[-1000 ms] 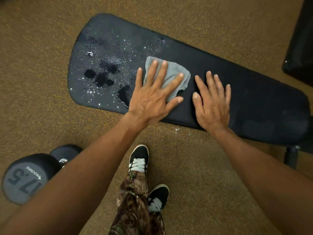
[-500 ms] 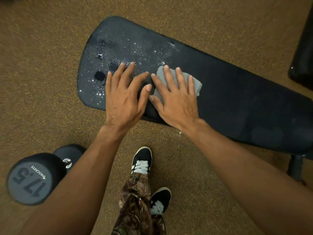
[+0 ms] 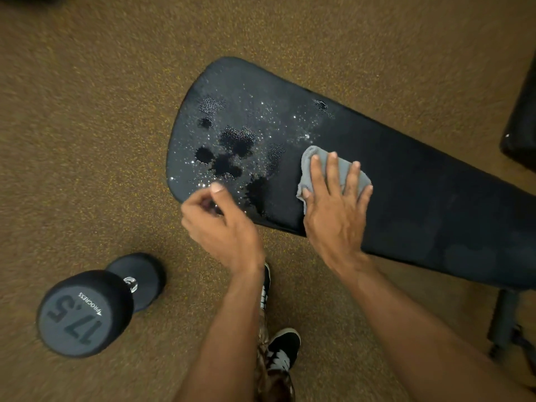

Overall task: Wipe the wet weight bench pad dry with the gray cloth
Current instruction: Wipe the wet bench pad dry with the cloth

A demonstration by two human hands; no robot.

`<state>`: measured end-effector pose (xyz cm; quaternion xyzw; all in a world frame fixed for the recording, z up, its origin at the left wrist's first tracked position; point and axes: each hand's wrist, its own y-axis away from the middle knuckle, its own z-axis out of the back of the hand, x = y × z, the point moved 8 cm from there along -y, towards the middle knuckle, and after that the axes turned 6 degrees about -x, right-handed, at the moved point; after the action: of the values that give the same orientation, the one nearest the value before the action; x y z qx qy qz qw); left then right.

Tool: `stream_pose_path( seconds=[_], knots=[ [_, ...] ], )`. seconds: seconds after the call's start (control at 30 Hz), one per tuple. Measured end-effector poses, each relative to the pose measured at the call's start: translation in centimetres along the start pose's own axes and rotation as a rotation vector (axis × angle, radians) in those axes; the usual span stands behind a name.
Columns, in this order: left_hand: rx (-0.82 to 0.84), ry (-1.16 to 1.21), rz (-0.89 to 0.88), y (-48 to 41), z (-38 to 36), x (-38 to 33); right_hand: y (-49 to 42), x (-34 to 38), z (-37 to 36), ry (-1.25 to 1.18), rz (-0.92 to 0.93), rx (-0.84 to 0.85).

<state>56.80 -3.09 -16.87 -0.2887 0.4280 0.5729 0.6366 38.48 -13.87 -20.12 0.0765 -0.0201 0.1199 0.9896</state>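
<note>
At the middle of the head view, the gray cloth [image 3: 307, 169] is pressed flat against the weight bench pad [image 3: 420, 192] by the right hand [image 3: 333, 216]. Its fingers are laid out straight and spread, probably so that pressure is carried across the whole bunched cloth. The cloth is set at the border between the matte part of the pad, towards 3 o'clock, and the wet part. The puddles and droplets [image 3: 235, 143] are found at 9 to 10 o'clock from it, so the next stroke is judged to run that way. The left hand [image 3: 223, 227] is held at 7 o'clock of the puddles, over the pad's near edge, with its fingers curled in and nothing seen in them. It is apparently kept clear of the wiping path. A dumbbell [image 3: 84, 311] is left on the floor at 8 o'clock, well apart from the pad.
</note>
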Motion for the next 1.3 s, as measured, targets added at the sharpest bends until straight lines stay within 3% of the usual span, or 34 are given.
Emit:
stream_pose_path(
  seconds=[0.1, 0.17, 0.3, 0.4, 0.5, 0.6, 0.67, 0.73, 0.8, 0.9, 1.13, 1.3],
  knots=[
    [-0.128, 0.231, 0.667, 1.3, -0.6, 3.8, -0.1, 0.5, 0.2, -0.012, 0.007, 0.024],
    [-0.149, 0.286, 0.925, 2.2, -1.6, 4.2, 0.1, 0.3, 0.6, 0.032, 0.022, 0.036],
    [-0.091, 0.416, 1.155, 2.2, -4.7, 1.6, 0.5, -0.3, 0.8, 0.037, 0.062, 0.028],
    [-0.112, 0.238, 1.182, 2.1, -5.8, 1.0, -0.3, -0.3, 0.2, -0.039, 0.113, 0.005],
    [-0.126, -0.01, 1.086, 2.0, -5.9, 1.3, -1.5, -1.0, 0.8, -0.127, 0.177, -0.042],
    [0.004, -0.215, 0.908, 1.8, -5.6, 1.9, -3.8, -2.0, 3.1, -0.256, 0.154, -0.094],
    [0.063, -0.371, 0.608, 1.2, -4.3, 1.4, -5.5, -1.6, 3.5, -0.207, 0.165, -0.034],
    [0.085, -0.522, 0.18, 0.7, -3.4, -0.4, -5.8, -1.1, 2.2, -0.019, 0.225, 0.06],
    [0.158, -0.657, -0.193, 0.7, -4.2, -2.3, -5.7, -1.3, 1.3, 0.022, 0.253, 0.095],
    [0.272, -0.766, -0.526, -0.1, -6.7, -3.3, -5.9, -1.6, 1.5, -0.028, 0.308, 0.054],
    [0.189, -0.678, -0.663, -2.4, -7.6, -2.4, -7.0, -4.0, 1.5, -0.128, 0.284, -0.028],
    [0.228, -0.758, -0.694, -2.2, -8.3, -2.3, -11.7, 0.2, 2.0, -0.225, 0.366, -0.075]
  ],
)
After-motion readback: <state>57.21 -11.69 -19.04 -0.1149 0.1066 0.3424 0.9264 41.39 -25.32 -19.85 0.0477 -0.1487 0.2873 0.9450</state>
